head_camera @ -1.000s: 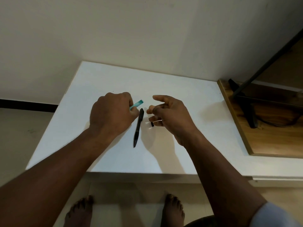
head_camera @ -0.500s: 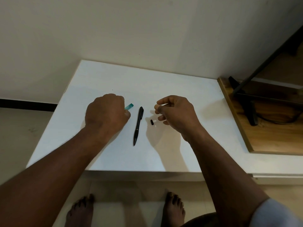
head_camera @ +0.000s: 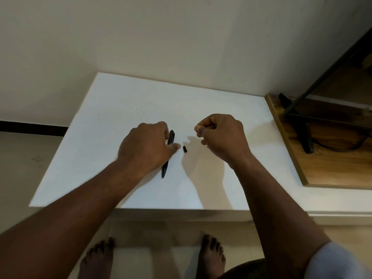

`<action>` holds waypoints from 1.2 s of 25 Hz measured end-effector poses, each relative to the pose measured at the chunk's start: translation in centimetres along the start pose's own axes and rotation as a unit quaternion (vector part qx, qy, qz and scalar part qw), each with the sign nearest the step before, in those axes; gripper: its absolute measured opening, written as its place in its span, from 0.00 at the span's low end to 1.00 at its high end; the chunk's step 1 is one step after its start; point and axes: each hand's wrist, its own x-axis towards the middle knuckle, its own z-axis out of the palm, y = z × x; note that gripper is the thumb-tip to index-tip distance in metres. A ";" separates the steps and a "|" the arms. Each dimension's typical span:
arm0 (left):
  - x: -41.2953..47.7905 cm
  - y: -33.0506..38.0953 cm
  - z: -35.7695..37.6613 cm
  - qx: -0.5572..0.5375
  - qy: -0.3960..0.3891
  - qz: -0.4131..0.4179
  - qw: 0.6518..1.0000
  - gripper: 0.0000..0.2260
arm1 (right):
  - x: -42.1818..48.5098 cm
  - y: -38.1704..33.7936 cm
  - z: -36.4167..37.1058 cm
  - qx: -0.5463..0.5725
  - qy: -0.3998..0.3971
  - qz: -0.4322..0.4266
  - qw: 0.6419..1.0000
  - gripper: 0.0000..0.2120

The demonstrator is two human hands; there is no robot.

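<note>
A black pen (head_camera: 165,170) lies on the white table (head_camera: 120,105), its length running towards me. My left hand (head_camera: 147,146) is down on the pen's upper half, with the thumb across the barrel and the curled fingers on its far side. A small black piece (head_camera: 184,149) lies loose just right of the pen. My right hand (head_camera: 221,137) hovers right of that piece, fingers curled and thumb pressed to forefinger. I see nothing between those fingertips. The teal piece from the earlier frames is out of sight.
A wooden board (head_camera: 322,168) with a black metal stand (head_camera: 302,125) and a cable adjoins the table on the right. A wall stands close behind. My bare feet (head_camera: 211,254) are on the floor under the table's near edge.
My left hand has moved right onto the black pen, and the teal piece it held no longer shows. My right hand has curled tighter and lifted slightly away from the small black piece.
</note>
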 end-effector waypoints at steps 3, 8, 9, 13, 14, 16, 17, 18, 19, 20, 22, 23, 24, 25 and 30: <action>0.0 -0.3 -0.1 0.005 0.003 -0.010 1.000 0.13 | 0.3 -0.1 -0.6 -0.003 0.013 -0.003 1.000 0.04; -0.1 0.2 -0.3 0.052 0.017 -0.030 0.998 0.17 | 0.7 0.1 -1.7 -0.004 0.041 -0.004 0.999 0.05; -0.1 0.3 -0.2 0.061 0.010 -0.035 0.997 0.18 | 0.9 0.3 -1.9 -0.011 0.049 -0.004 0.999 0.05; -0.2 0.3 -0.1 0.042 0.004 -0.049 0.998 0.12 | 1.3 1.4 -2.5 -0.073 0.047 0.006 0.996 0.04; -0.1 0.2 -0.2 0.028 0.004 -0.055 0.998 0.11 | 1.3 1.7 -2.4 -0.097 0.038 0.009 0.994 0.05; 0.2 0.1 -0.5 0.003 -0.004 -0.069 0.998 0.10 | 1.1 2.3 -1.7 -0.156 0.019 0.011 0.988 0.04; 0.3 0.0 -0.7 -0.010 -0.009 -0.075 0.997 0.10 | 1.0 2.5 -1.4 -0.178 0.013 0.012 0.984 0.04; 0.3 0.0 -0.9 -0.027 -0.011 -0.080 0.996 0.10 | 0.9 2.7 -1.1 -0.189 0.011 0.014 0.982 0.04; 0.4 0.0 -1.1 -0.057 -0.012 -0.083 0.995 0.10 | 0.9 2.8 -0.9 -0.194 0.010 0.016 0.981 0.04; 0.4 0.2 -1.4 -0.105 -0.015 -0.086 0.991 0.09 | 0.9 2.9 -0.9 -0.194 0.009 0.018 0.981 0.03; 0.7 0.4 -2.0 -0.237 -0.027 -0.097 0.966 0.09 | 0.8 2.9 -0.8 -0.194 0.005 0.019 0.981 0.01; 0.8 0.6 -2.2 -0.299 -0.036 -0.107 0.948 0.09 | 0.8 2.8 -0.7 -0.200 0.005 0.016 0.980 0.01; 0.9 0.7 -2.4 -0.343 -0.047 -0.118 0.931 0.09 | 0.8 2.7 -0.5 -0.213 0.002 0.012 0.977 0.02; 1.0 0.7 -2.5 -0.366 -0.057 -0.123 0.921 0.08 | 0.7 2.6 -0.3 -0.234 -0.006 0.008 0.972 0.05; 0.7 0.9 -2.4 -0.372 -0.062 -0.124 0.918 0.05 | 0.2 2.0 0.6 -0.294 -0.048 -0.003 0.955 0.10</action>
